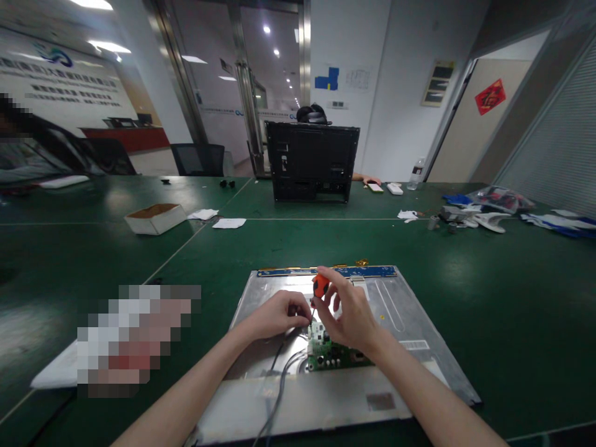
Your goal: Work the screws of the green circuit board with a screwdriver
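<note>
In my right hand (350, 310) is a small screwdriver with an orange and black handle (321, 285), gripped between thumb and fingers. Its thin shaft points down toward the upper left corner of a green circuit board (323, 357). My left hand (285, 313) is closed in a pinch beside the screwdriver's tip; what its fingers hold, if anything, is hidden. The board lies on the metal back of a flat display panel (395, 347), partly covered by my right hand. Dark cables (282, 379) run from the board's left side toward me. A blue circuit strip (379, 271) lines the panel's far edge.
On the green table (279, 242) stand a black monitor (311, 161) and a shallow white box (156, 218). Farther right are a bottle (416, 174), metal and white parts (465, 217) and plastic bags (503, 198). Another person's hand (367, 179) rests behind the monitor. A blurred-out pale item (56, 369) lies left.
</note>
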A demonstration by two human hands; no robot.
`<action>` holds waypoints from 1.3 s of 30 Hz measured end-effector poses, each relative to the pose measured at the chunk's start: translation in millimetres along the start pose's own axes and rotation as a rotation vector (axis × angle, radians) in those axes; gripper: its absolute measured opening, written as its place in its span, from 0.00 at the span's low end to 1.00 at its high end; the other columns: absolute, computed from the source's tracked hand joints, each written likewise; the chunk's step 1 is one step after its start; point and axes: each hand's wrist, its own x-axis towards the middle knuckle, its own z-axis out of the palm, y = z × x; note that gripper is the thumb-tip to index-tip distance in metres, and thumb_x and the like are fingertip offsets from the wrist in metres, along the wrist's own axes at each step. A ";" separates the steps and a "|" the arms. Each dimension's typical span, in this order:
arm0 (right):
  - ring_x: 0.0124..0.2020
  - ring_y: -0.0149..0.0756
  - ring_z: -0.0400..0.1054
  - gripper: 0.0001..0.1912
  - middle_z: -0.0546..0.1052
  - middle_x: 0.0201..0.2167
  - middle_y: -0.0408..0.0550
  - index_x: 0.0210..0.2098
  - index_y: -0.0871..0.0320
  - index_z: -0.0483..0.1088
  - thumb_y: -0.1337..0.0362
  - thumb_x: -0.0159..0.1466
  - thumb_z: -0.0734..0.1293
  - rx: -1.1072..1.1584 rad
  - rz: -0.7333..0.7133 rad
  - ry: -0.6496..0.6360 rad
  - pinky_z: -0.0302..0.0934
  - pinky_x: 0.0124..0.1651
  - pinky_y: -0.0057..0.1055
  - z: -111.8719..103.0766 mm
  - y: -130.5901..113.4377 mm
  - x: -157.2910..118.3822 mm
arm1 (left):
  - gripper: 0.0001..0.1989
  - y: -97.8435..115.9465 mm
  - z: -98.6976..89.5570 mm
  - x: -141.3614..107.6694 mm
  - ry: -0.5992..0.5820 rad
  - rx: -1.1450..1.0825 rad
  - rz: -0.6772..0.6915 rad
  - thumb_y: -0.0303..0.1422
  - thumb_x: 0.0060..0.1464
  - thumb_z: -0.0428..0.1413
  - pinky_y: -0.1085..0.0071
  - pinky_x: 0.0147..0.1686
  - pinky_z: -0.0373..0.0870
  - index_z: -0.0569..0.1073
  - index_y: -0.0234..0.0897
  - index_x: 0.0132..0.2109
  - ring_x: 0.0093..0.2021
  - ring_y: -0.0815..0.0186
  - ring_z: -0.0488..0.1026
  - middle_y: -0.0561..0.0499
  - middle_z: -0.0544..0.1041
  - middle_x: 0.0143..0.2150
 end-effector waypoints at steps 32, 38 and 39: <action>0.19 0.26 0.60 0.20 0.70 0.27 0.38 0.52 0.53 0.56 0.66 0.62 0.63 -0.068 0.001 0.056 0.56 0.22 0.24 -0.2 0.1 1.0 | 0.03 -0.7 -0.6 -1.0 -0.007 0.045 0.019 0.29 0.46 0.58 0.73 0.31 0.64 0.75 0.34 0.31 0.30 0.67 0.69 0.53 0.75 0.29; 0.23 0.28 0.62 0.22 0.71 0.31 0.43 0.55 0.53 0.54 0.66 0.63 0.62 -0.024 -0.008 -0.008 0.57 0.22 0.25 -3.2 -1.6 2.8 | 0.02 1.9 -0.6 -0.7 0.001 0.027 0.019 0.28 0.46 0.59 0.74 0.31 0.65 0.74 0.34 0.29 0.29 0.68 0.68 0.54 0.73 0.27; 0.24 0.29 0.63 0.24 0.71 0.33 0.44 0.57 0.53 0.53 0.67 0.62 0.61 -0.012 -0.003 -0.020 0.58 0.22 0.25 -4.1 -2.5 3.0 | 0.01 1.6 -0.4 -0.6 0.003 0.022 0.018 0.28 0.46 0.59 0.74 0.31 0.65 0.74 0.34 0.29 0.29 0.67 0.68 0.54 0.74 0.27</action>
